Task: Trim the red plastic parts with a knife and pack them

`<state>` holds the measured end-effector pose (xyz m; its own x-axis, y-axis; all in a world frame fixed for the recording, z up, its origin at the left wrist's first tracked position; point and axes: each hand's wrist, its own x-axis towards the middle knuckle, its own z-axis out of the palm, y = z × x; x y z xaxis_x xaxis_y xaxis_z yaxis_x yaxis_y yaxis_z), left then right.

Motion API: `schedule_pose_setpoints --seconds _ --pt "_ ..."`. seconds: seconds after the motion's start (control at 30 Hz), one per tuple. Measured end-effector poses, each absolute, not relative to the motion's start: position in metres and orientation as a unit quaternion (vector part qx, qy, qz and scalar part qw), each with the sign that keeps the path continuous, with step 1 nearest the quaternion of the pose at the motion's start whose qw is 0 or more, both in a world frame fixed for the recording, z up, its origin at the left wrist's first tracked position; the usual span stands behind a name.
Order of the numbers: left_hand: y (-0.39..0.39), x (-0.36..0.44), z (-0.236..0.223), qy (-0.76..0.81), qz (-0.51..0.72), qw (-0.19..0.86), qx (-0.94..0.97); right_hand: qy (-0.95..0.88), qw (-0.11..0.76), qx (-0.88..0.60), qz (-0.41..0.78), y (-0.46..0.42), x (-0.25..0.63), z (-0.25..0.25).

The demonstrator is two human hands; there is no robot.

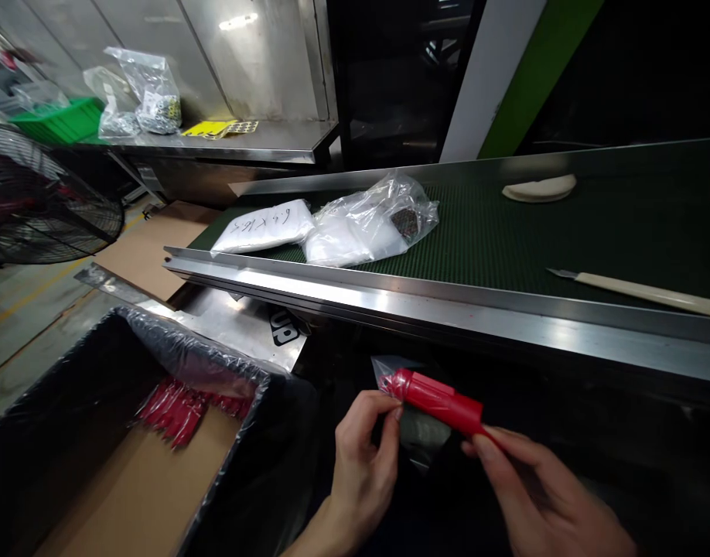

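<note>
Between my two hands, in front of the conveyor's edge, is a red plastic tube-like piece [439, 398] with a narrower rounded left end. A small clear plastic bag [383, 371] surrounds that left end. Thumb and forefinger of my left hand [363, 449] pinch the bag just below the tip. My right hand [534, 480] grips the red piece at its right end, with the thumb on the near side. The tube tilts slightly down to the right. How far the bag reaches along it is hard to tell.
On the green conveyor belt [465, 240] lie white bag packs [271, 227], a craft knife [639, 290] and a pale curved piece [539, 188]. A black-lined box [216, 480] at lower left holds several bagged red pieces [172, 410]. A fan [42, 197] stands far left.
</note>
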<state>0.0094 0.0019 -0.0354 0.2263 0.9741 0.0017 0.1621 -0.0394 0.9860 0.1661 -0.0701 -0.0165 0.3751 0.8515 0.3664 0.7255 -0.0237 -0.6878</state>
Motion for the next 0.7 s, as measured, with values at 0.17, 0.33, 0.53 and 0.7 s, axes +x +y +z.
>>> schedule_pose_setpoints --seconds 0.17,0.33,0.53,0.7 --pt "-0.005 0.008 -0.038 0.467 0.401 0.492 0.616 -0.498 0.469 -0.712 0.157 -0.071 0.16 -0.031" --pt "0.006 -0.005 -0.035 0.481 0.372 0.487 0.627 -0.763 0.365 -0.522 0.109 -0.066 0.188 -0.029" --pt "0.006 -0.01 -0.016 0.399 0.297 0.499 0.709 -0.851 0.23 -0.471 0.022 -0.055 0.181 -0.026" --pt "0.003 -0.026 -0.004 0.344 0.325 0.487 0.734 -0.772 0.368 -0.515 0.054 -0.057 0.164 -0.041"
